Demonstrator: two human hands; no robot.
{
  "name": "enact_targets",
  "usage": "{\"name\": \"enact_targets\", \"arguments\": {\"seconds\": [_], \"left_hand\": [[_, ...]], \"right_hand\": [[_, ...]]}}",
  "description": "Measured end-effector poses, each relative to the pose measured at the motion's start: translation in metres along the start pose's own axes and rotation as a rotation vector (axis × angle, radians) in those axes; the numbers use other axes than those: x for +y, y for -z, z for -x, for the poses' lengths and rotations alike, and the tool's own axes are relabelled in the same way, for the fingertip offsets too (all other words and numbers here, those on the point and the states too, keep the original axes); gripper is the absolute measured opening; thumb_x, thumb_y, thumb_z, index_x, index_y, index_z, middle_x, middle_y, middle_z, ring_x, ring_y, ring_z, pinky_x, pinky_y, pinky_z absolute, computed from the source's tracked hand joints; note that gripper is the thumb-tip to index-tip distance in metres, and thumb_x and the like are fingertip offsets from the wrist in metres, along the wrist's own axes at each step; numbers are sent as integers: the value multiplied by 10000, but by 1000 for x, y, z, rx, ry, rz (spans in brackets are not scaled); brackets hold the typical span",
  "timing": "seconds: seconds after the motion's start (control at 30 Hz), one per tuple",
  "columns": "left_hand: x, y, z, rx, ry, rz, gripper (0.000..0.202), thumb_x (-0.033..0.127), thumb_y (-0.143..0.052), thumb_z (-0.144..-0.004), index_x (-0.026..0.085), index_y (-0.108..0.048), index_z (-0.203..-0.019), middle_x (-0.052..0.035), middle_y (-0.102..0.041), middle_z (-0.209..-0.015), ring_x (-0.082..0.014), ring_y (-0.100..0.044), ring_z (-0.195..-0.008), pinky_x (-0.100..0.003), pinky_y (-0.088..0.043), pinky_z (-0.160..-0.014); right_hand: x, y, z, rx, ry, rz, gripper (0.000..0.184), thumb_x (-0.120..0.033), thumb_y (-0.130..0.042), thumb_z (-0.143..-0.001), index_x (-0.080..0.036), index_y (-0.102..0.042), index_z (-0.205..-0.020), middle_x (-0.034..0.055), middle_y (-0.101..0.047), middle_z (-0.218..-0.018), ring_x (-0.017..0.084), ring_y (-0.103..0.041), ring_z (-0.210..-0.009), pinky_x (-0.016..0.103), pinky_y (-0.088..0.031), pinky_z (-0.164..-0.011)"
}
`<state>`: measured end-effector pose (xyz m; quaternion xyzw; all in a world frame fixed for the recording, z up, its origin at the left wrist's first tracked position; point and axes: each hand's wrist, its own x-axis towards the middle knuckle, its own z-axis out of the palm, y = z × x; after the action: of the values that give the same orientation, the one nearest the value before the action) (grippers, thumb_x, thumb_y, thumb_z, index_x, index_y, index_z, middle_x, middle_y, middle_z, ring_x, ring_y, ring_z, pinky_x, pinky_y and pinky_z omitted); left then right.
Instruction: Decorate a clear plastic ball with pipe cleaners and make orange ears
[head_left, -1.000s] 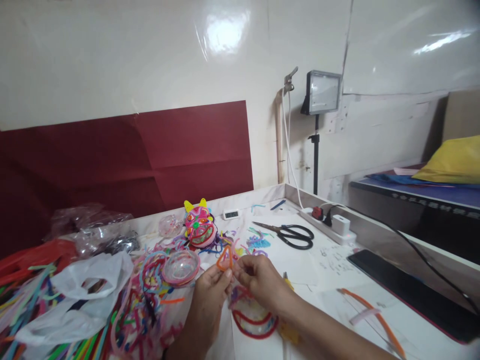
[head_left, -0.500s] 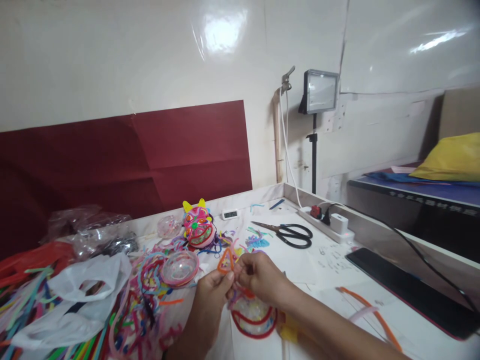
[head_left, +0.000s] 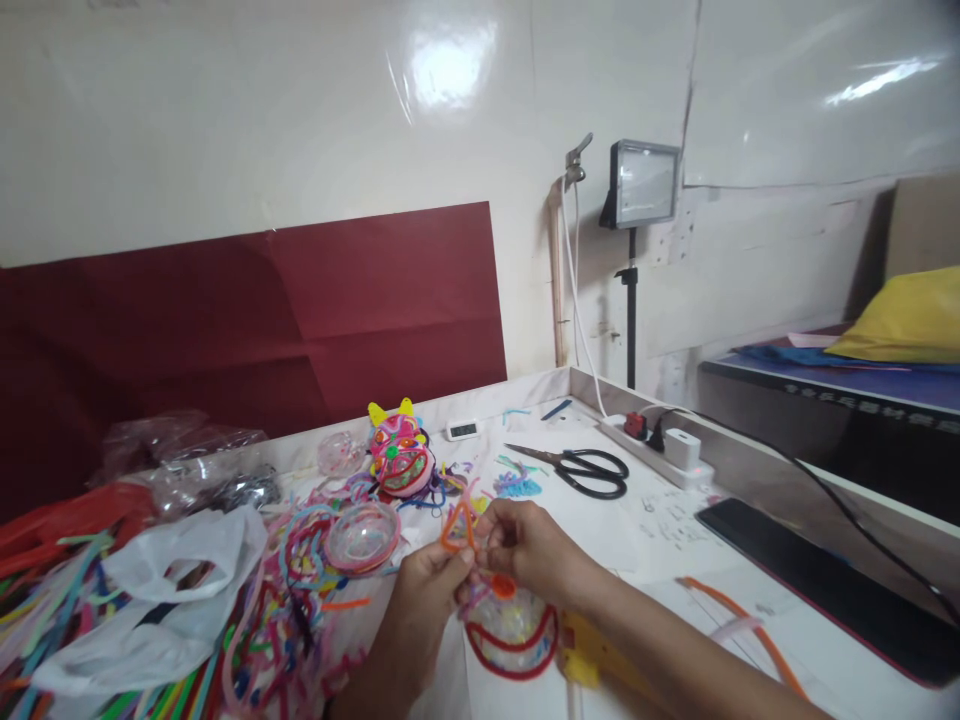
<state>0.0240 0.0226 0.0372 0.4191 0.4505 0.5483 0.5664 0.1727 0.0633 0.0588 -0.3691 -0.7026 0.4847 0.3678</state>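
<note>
An orange pipe cleaner (head_left: 459,524), bent into a small triangle, is pinched between my two hands. My left hand (head_left: 429,590) grips its lower end with thumb and finger. My right hand (head_left: 529,548) is closed beside it, fingertips pressed together at the loop's right side. Just below them sits a clear plastic ball (head_left: 514,625) with a red pipe-cleaner mouth outline and an orange spot; my hands hide part of it. Farther back stands a decorated pink lion-like head (head_left: 400,455) with yellow ears.
Black-handled scissors (head_left: 577,468) lie right of centre. A clear bowl (head_left: 363,538) rests among tangled pipe cleaners, left of my hands. White plastic bags (head_left: 180,560) lie farther left. A power strip (head_left: 660,452) and a black slab-like object (head_left: 817,580) are at the right.
The orange loop has turned slightly between my fingers and now looks more upright and pointed. My hands stay in nearly the same place; the view has shifted slightly.
</note>
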Motion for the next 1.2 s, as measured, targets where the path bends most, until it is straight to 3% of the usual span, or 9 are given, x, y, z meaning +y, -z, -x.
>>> {"name": "enact_targets", "arguments": {"seconds": [0.27, 0.6, 0.77, 1.0, 1.2], "left_hand": [[5, -6, 2, 6, 55, 68, 223, 295, -793, -581, 123, -677, -664, 11, -585, -546, -71, -463, -500, -185, -338, -490], [6, -4, 5, -61, 98, 80, 199, 275, -777, -603, 119, -663, -650, 0, -597, -559, -85, -475, -524, -201, -333, -513], [4, -3, 5, -48, 104, 106, 214, 281, -779, -615, 114, -659, -673, 6, -586, -546, -67, -455, -492, -190, -320, -492], [7, -5, 5, -16, 64, 198, 226, 200, -798, -592, 130, -649, -747, 6, -601, -621, -69, -506, -543, -172, -330, -488], [9, -3, 5, 8, 75, 211, 276, 246, -827, -563, 108, -665, -739, 4, -593, -603, -62, -503, -532, -164, -339, -485]], "right_hand": [[3, 5, -4, -40, -30, -118, 143, -36, -585, -585, -134, -630, -679, -53, -541, -549, 67, -448, -483, 190, -342, -494], [-4, 6, -3, -78, -100, -296, 71, -146, -594, -572, -133, -627, -634, -52, -548, -514, 49, -403, -435, 182, -280, -435], [-6, 2, -5, -38, -134, -321, 79, -187, -639, -568, -147, -592, -617, -89, -473, -452, 31, -317, -373, 179, -229, -382], [-13, -2, -8, -55, -129, -315, 111, -209, -639, -565, -150, -578, -636, -102, -461, -415, 29, -298, -330, 181, -210, -350], [-13, -3, -11, -64, -131, -307, 180, -272, -679, -560, -160, -566, -645, -106, -464, -398, 32, -295, -310, 181, -217, -324]]}}
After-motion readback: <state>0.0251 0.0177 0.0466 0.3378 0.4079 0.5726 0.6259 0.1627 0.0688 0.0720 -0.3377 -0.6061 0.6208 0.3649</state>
